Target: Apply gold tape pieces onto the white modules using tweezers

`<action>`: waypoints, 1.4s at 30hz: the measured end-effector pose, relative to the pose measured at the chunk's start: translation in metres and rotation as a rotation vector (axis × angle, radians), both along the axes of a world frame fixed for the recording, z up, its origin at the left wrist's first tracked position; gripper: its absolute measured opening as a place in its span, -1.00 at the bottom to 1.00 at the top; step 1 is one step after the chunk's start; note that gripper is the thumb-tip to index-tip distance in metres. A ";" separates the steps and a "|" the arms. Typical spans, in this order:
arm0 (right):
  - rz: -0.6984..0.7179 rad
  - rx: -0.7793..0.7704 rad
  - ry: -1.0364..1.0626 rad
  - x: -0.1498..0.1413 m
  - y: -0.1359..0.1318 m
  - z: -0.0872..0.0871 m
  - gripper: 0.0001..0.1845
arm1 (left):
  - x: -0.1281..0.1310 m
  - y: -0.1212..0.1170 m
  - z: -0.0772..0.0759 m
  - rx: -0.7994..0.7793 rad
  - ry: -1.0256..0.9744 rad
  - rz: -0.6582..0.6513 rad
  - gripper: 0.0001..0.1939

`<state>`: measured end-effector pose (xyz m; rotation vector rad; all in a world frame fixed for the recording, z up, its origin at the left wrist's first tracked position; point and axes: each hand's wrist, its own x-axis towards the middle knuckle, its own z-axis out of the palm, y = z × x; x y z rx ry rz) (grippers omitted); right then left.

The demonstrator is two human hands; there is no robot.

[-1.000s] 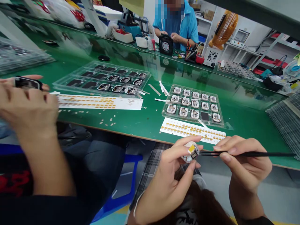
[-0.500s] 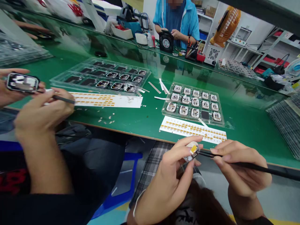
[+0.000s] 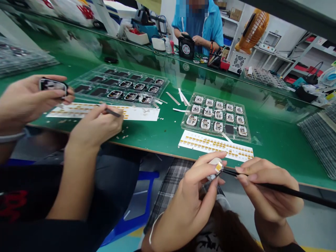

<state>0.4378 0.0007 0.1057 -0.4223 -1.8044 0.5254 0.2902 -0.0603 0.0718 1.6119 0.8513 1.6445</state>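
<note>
My left hand (image 3: 193, 190) pinches a small white square part (image 3: 216, 166) with a yellow sticker on it, held just below the table's front edge. My right hand (image 3: 265, 190) grips black tweezers (image 3: 283, 189) whose tips touch the sticker on that part. Ahead on the green table lie a white sheet of yellow stickers (image 3: 215, 144) and a clear tray (image 3: 215, 116) filled with several similar white parts.
A co-worker on my left holds a dark part (image 3: 52, 85) in one hand and tweezers (image 3: 112, 112) over another sticker sheet (image 3: 105, 111), beside a clear tray (image 3: 115, 86). A person in blue (image 3: 199, 24) works across the table with a black fan (image 3: 186, 48). Stacked trays (image 3: 319, 136) lie right.
My tweezers have tilted slightly, still at the sticker on the part. The co-worker's hands moved right, the tweezers now reaching over their sticker sheet.
</note>
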 end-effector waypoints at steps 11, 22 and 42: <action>-0.002 -0.038 0.004 0.000 -0.002 0.001 -0.75 | 0.000 0.001 0.001 -0.014 -0.003 -0.020 -0.36; 0.006 -0.085 0.029 -0.001 -0.004 0.000 -0.74 | 0.001 0.001 0.000 -0.009 -0.023 -0.021 -0.36; 0.398 -0.155 0.162 0.024 0.022 -0.013 -0.83 | 0.001 0.002 0.006 -0.197 -0.277 -0.181 -0.61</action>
